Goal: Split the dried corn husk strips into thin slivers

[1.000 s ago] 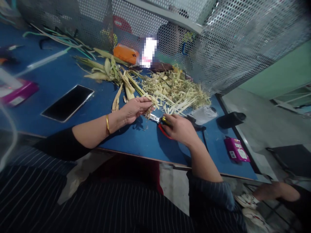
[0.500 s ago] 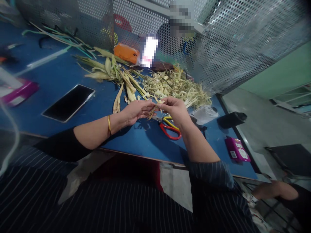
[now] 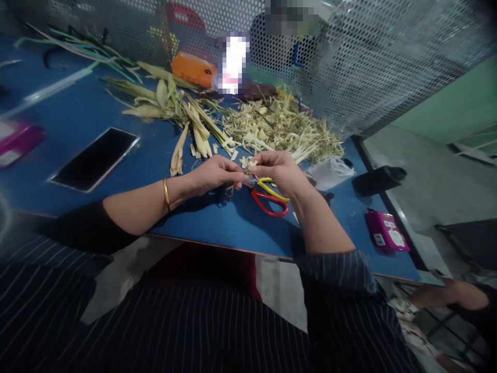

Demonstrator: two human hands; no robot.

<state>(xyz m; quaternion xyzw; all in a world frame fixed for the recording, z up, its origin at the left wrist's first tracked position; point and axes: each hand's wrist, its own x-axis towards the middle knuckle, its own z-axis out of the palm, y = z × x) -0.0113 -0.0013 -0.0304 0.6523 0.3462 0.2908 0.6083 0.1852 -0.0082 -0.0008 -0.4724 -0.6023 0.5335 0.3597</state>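
Note:
A small bundle of pale corn husk strips [image 3: 248,163] is held between my two hands over the blue table. My right hand [image 3: 282,170] pinches it between thumb and fingers from the right. My left hand [image 3: 215,173] has thumb and forefinger pinched together at the bundle's lower end. Whether a thread or wire is also in these fingers is too small to tell. Scissors [image 3: 272,207] with one red and one yellow handle lie just below my right hand, their blades partly hidden near the fingertips.
Dried husk leaves [image 3: 163,101] and a heap of shredded husk [image 3: 279,124] lie behind my hands. A black phone [image 3: 95,159] is at left, an orange packet [image 3: 194,70] at the back. To the right are a white plastic bag [image 3: 330,172], a black cylinder [image 3: 379,178] and a purple pack [image 3: 386,230].
My left fingers have gone from loosely spread to a closed pinch under the bundle. The bundle's pale top now shows upright at my right fingertips. The whole view has shifted slightly.

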